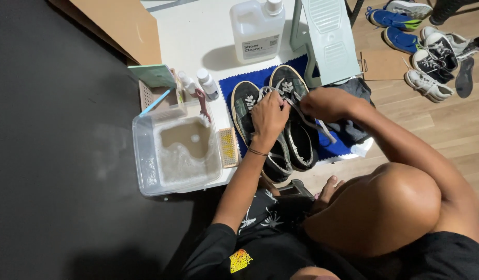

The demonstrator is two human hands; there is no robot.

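The left hand (269, 116) lies curled over the pair of black sneakers (281, 124), its fingertips hidden among the grey laces (307, 116). The right hand (325, 102) is closed on a lace, though the exact grip is hard to make out. Under the shoes lies a blue cloth (260, 78). Left of the hands, on the tabletop (198, 31), sit a small brush (229, 147) and a tub of murky water (174, 153); beyond them stands a cleaner jug (256, 30).

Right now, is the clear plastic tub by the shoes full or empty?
Partly full. The clear plastic tub holds murky, foamy water well below its rim, beside the black shoes.
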